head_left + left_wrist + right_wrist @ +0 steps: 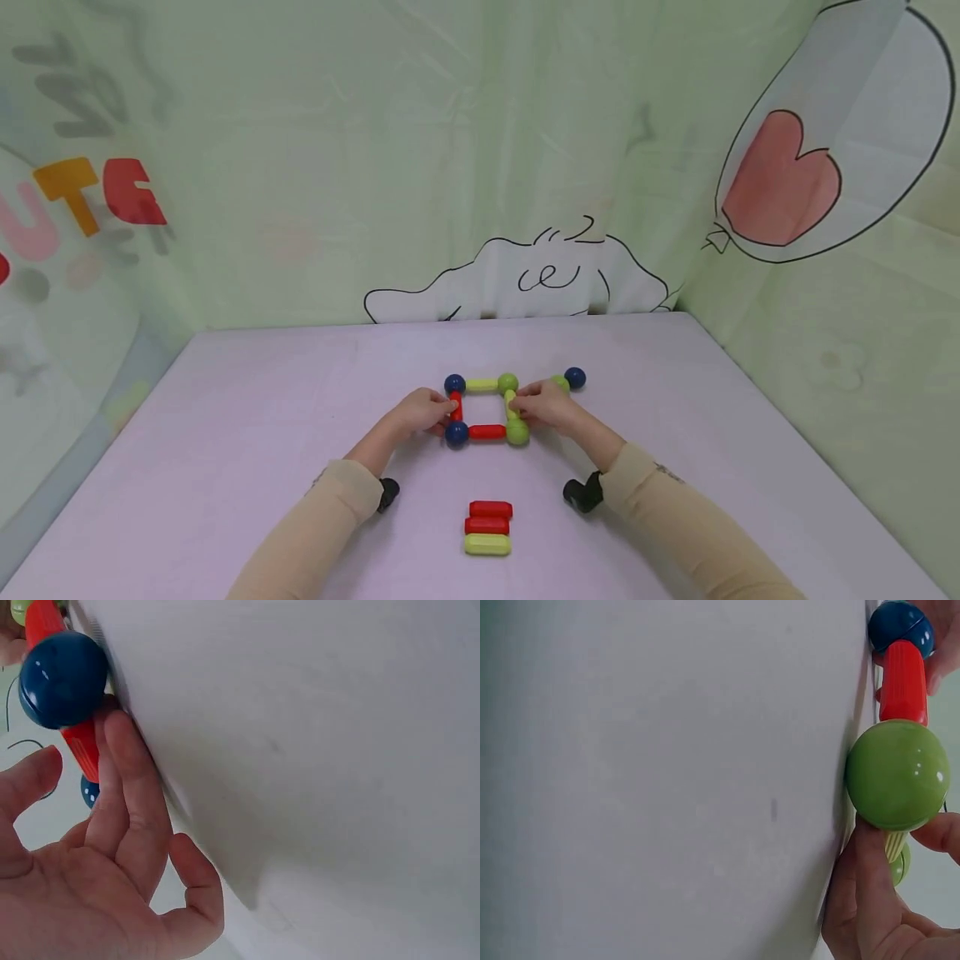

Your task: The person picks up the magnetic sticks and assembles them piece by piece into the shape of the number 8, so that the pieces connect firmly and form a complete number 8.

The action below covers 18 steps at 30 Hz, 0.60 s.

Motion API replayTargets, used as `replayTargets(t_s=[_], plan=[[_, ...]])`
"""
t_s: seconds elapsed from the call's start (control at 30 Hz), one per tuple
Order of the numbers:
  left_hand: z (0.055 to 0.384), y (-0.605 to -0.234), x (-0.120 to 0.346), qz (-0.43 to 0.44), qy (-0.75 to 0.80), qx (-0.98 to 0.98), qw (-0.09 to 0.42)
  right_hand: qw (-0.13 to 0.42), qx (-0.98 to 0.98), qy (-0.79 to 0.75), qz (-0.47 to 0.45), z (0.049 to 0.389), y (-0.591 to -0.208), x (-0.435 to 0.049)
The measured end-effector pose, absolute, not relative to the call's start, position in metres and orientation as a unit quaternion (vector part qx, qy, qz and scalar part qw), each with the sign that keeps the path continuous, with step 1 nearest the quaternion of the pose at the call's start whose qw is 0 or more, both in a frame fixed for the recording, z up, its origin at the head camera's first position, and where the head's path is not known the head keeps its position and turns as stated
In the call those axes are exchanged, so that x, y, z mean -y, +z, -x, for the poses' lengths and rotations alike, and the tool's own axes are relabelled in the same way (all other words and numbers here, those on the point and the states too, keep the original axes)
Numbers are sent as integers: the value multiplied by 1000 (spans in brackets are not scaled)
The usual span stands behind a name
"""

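A square of toy rods and balls lies on the table, both hands at its sides. My left hand (422,411) pinches the left red rod (456,407) between thumb and fingers, with a blue ball (455,384) at its far end and another blue ball (64,679) at its near end. On the other side, my right hand (550,403) pinches the right yellow-green rod (895,846) just behind the near green ball (898,775). A red rod (487,432) forms the front side, a yellow-green rod (482,385) the back, meeting the far green ball (507,383).
Nearer the front of the table (247,467), two red rods (489,517) and a yellow-green rod (487,544) lie stacked in a row. Beyond my right hand sit a green ball (560,382) and a blue ball (575,377). Printed curtains (337,167) enclose the table's back and sides.
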<state>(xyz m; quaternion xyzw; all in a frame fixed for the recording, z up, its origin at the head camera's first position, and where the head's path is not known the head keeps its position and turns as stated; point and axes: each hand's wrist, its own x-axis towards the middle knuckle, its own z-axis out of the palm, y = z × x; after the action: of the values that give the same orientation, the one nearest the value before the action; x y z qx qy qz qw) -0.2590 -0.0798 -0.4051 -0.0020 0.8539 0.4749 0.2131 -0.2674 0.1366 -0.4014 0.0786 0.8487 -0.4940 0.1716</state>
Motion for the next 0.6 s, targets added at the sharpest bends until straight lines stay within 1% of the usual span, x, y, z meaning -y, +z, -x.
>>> replayTargets(t_s=[0.23,0.3,0.37,0.43,0.5,0.57,0.6], plan=[[253,-398,77,16,383,-907,172,170,-848,-495,-84,274,-400,-134],[251,-396,78,8,339,-929,147,169,-847,-497,-82,276,-399,-133],[247,-393,79,-4,293,-950,111,167,-846,-500,-80,278,-398,-133],[241,-388,78,-23,257,-964,69,163,-844,-504,-83,280,-398,-133],[233,-384,77,-55,240,-969,38,157,-845,-504,-82,282,-399,-134],[222,-381,74,-109,247,-962,28,150,-848,-501,-82,285,-400,-134],[217,-381,72,-140,257,-956,36,147,-850,-499,-81,286,-400,-134]])
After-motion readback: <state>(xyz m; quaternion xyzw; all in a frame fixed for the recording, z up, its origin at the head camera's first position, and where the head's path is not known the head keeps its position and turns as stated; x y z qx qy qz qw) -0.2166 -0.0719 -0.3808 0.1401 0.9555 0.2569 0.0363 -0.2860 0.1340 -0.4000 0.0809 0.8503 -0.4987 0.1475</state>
